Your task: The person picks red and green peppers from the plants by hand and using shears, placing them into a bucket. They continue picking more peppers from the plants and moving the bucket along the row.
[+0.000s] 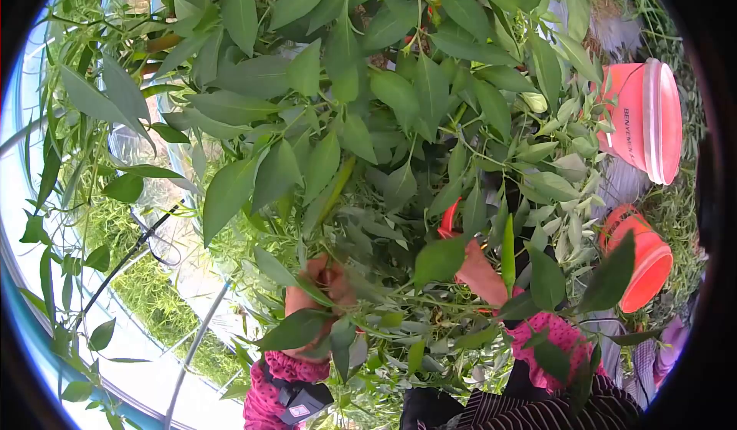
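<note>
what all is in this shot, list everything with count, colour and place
pepper plant: one, green leaves, fills middle and top
red pepper: one clearly seen, red, centre, just above the right hand
green pepper: one, yellow-green, hanging right of that hand
upper bucket: one, coral with pale rim, right edge
lower bucket: one, coral, below it
black tube: one, black, lower left
striped cloth: one, dark with pale stripes, bottom right
wrist device: one, black, left wrist
left hand: one, pink sleeve, among leaves, lower centre
right hand: one, pink sleeve, below the red pepper
</note>
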A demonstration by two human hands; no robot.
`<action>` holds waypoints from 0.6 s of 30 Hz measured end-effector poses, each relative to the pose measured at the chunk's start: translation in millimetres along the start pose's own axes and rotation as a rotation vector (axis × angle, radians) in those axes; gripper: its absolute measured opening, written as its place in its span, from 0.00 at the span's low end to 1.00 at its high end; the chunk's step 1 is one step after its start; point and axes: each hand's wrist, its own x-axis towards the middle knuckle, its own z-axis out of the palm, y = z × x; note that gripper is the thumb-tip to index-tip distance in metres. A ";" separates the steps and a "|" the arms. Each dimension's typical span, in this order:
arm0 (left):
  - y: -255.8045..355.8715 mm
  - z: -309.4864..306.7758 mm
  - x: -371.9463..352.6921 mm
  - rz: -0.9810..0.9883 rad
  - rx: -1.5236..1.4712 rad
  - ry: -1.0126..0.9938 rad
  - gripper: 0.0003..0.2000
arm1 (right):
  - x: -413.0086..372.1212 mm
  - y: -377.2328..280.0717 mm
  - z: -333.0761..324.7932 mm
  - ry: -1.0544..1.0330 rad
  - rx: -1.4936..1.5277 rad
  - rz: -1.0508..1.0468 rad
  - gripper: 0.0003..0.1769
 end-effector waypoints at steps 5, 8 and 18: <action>-33.3 0.4 -42.3 -0.062 0.002 -0.346 0.16 | -1.8 -1.3 8.4 -0.157 0.208 -0.143 0.19; -63.0 -13.4 -5.2 0.110 0.119 -0.190 0.16 | 15.0 11.4 14.8 -0.297 0.412 -0.135 0.17; -140.8 4.4 62.4 -0.029 -0.090 -0.149 0.19 | -3.0 15.9 11.5 -0.399 0.061 -0.136 0.16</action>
